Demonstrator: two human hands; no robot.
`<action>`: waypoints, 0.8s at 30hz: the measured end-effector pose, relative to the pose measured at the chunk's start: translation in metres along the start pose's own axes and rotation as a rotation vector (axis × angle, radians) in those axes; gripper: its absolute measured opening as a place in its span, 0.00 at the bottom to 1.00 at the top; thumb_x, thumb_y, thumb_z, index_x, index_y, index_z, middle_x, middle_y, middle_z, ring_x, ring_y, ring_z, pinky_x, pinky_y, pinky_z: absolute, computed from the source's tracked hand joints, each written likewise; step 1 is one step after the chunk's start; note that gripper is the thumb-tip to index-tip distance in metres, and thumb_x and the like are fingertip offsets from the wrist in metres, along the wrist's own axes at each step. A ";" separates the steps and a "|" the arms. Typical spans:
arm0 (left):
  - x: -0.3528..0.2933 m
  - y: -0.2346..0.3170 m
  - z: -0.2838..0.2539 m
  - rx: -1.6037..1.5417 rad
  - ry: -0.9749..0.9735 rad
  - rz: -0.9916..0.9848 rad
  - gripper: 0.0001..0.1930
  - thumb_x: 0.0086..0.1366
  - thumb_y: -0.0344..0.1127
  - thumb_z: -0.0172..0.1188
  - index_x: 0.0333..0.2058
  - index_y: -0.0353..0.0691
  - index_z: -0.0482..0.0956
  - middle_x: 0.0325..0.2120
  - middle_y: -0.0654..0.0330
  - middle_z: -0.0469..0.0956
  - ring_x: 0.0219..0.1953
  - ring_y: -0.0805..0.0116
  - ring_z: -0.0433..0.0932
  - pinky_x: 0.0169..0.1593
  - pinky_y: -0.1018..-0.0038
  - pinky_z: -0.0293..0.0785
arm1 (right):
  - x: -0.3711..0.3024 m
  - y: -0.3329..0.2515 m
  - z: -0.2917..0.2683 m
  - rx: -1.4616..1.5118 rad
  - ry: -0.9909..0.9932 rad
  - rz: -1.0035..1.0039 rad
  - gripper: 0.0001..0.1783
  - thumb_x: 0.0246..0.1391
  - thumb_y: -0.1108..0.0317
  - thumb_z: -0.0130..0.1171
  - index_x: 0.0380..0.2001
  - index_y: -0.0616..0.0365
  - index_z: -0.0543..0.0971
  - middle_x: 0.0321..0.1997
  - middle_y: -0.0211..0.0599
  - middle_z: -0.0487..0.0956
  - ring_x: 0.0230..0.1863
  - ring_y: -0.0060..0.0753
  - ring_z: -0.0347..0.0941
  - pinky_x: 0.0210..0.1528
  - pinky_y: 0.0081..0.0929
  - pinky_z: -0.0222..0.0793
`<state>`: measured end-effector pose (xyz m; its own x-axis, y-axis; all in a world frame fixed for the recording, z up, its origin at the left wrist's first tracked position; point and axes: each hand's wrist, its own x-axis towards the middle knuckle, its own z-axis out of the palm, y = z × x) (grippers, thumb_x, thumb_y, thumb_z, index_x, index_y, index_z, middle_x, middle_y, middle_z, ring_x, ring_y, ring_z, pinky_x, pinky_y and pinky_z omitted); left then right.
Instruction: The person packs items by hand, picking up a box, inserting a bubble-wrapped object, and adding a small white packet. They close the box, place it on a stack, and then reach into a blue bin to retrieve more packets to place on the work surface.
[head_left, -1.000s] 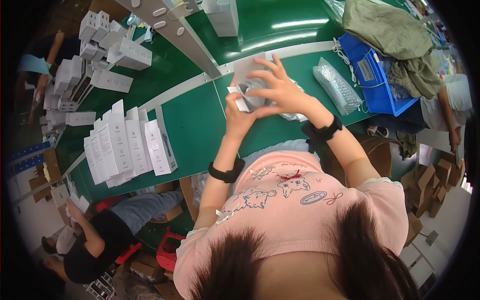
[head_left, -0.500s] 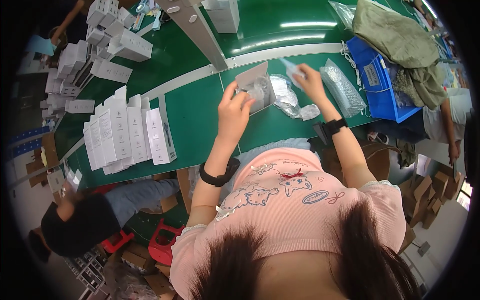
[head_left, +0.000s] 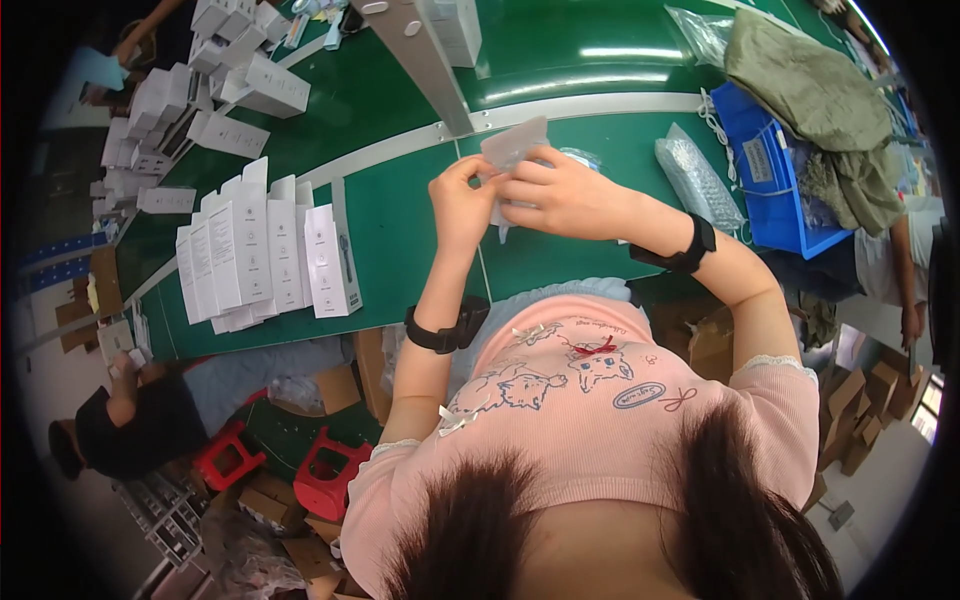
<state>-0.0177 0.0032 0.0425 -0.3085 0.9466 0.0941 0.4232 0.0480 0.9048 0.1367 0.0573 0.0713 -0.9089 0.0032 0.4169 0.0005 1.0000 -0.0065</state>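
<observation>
Step in hand: both hands work a small pale grey pouch (head_left: 512, 148), held up above the green table (head_left: 400, 230), near the metal strip that crosses it.
Left hand (head_left: 460, 200): closed in a pinch on the pouch's lower left edge, thumb and fingertips together.
Right hand (head_left: 565, 195): curled over the pouch's right side, fingers folded onto it.
Doing it well: I judge the pouch thin and limp, so the pinch is best kept at the edges, with both hands close and the mouth held taut; a loose grip could let it fold or slip.
Nearby things: a row of upright white boxes (head_left: 265, 250) stands towards the left edge; a bubble-wrap bundle (head_left: 695, 180) lies to the right, just beside a blue bin (head_left: 770, 170) with an olive cloth (head_left: 815, 100) draped over it.
Hidden: the pouch's lower half sits behind the fingers; whether anything is inside cannot be told.
Hard to make out: a clear wrapper (head_left: 580, 157) behind the right hand is mostly covered.
Cut off: a seated person (head_left: 130, 420) past the near left edge is partly lost in the dark rim.
</observation>
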 end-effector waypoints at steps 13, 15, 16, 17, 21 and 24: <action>-0.006 -0.022 -0.050 -0.152 0.164 -0.019 0.13 0.51 0.29 0.61 0.37 0.36 0.74 0.40 0.58 0.74 0.38 0.67 0.74 0.41 0.74 0.71 | -0.033 0.013 0.006 0.337 -0.063 0.239 0.29 0.42 0.47 0.57 0.41 0.58 0.71 0.40 0.42 0.72 0.45 0.39 0.67 0.51 0.35 0.56; -0.003 -0.062 -0.099 0.207 0.384 -0.048 0.20 0.51 0.33 0.62 0.43 0.37 0.71 0.46 0.54 0.70 0.50 0.61 0.66 0.50 0.66 0.64 | -0.053 0.030 -0.002 0.415 0.343 0.354 0.35 0.43 0.47 0.57 0.49 0.60 0.66 0.48 0.45 0.68 0.50 0.41 0.64 0.54 0.34 0.54; -0.006 -0.106 -0.134 0.633 0.468 0.075 0.27 0.47 0.38 0.65 0.45 0.36 0.68 0.48 0.50 0.67 0.53 0.55 0.62 0.53 0.60 0.60 | -0.059 0.037 0.002 0.403 0.348 0.356 0.35 0.43 0.47 0.57 0.49 0.60 0.66 0.48 0.45 0.68 0.50 0.41 0.64 0.54 0.34 0.54; -0.008 -0.129 -0.158 0.817 0.444 -0.043 0.31 0.45 0.40 0.66 0.47 0.36 0.65 0.49 0.49 0.64 0.53 0.51 0.60 0.54 0.59 0.58 | -0.068 0.039 0.016 0.647 0.399 0.510 0.37 0.42 0.49 0.58 0.52 0.60 0.62 0.52 0.45 0.64 0.53 0.42 0.61 0.56 0.35 0.52; -0.023 -0.180 -0.187 1.111 0.229 -0.332 0.42 0.41 0.42 0.69 0.54 0.37 0.56 0.49 0.45 0.60 0.52 0.44 0.58 0.51 0.57 0.60 | -0.080 0.026 0.066 1.059 0.335 0.799 0.46 0.40 0.59 0.62 0.60 0.59 0.50 0.61 0.44 0.53 0.61 0.40 0.52 0.60 0.35 0.48; 0.002 -0.154 -0.154 1.091 0.181 -0.438 0.46 0.40 0.42 0.69 0.55 0.39 0.53 0.47 0.45 0.61 0.49 0.44 0.60 0.49 0.56 0.62 | -0.063 0.047 0.076 1.004 0.181 0.852 0.51 0.38 0.64 0.65 0.61 0.58 0.46 0.64 0.42 0.49 0.63 0.38 0.48 0.61 0.34 0.46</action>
<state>-0.2142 -0.0509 -0.0325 -0.6864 0.7272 0.0019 0.7264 0.6854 0.0509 0.1619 0.1037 -0.0242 -0.7099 0.7016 0.0616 0.1615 0.2473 -0.9554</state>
